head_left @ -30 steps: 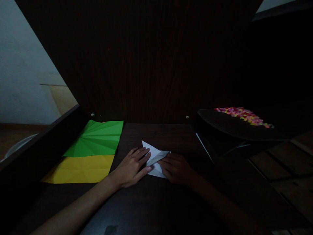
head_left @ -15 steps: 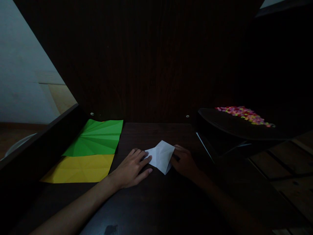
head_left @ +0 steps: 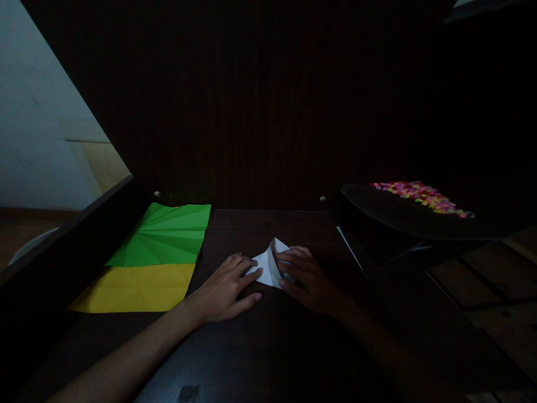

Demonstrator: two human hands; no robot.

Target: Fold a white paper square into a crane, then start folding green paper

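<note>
A small folded sheet of white paper (head_left: pixel 265 268) lies on the dark wooden desk between my hands, with a raised flap creased up near its middle. My left hand (head_left: pixel 230 285) rests flat with fingers apart, its fingertips pressing the paper's left end down and the thumb off on the wood. From the right, my right hand (head_left: pixel 306 277) has its fingers over the raised flap and its thumb at the lower edge, closed on that side of the paper. Its fingers hide the paper's right part.
To the left, a creased green sheet (head_left: pixel 168 235) overlaps a creased yellow sheet (head_left: pixel 142 288). A dark raised board (head_left: pixel 268 112) stands behind. On the right, a dark curved-edged object (head_left: pixel 390 215) bears a patch of pink, red and yellow pieces (head_left: pixel 423 196).
My right hand has moved left over the white paper from its right edge. The broad flap, lying flatter before, now stands up in a fold. My left hand stays about where it was.
</note>
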